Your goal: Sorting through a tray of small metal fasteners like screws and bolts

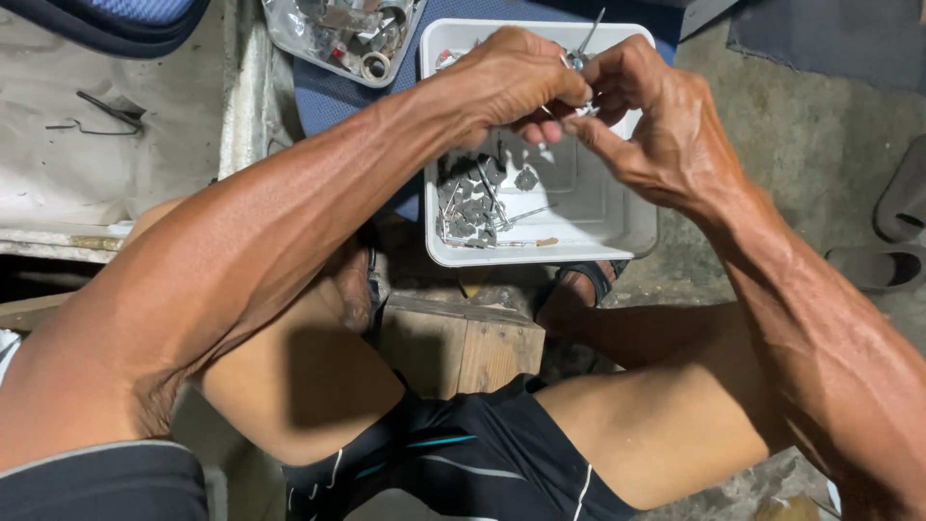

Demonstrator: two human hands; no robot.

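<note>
Hands meet over a white rectangular plastic tray (637, 227): left hand (506, 82) and right hand (656, 121) pinch a thin metal pin assembly (582, 53) at twelve o'clock; steady fingertip grip, held above the tray, seems wise.

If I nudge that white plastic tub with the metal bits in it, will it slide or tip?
The white tub would probably slide, not tip: it looks wide and shallow. The small metal pieces sit heaped in one corner, so it may swing unevenly, and the loose pieces would likely shift and rattle.
</note>
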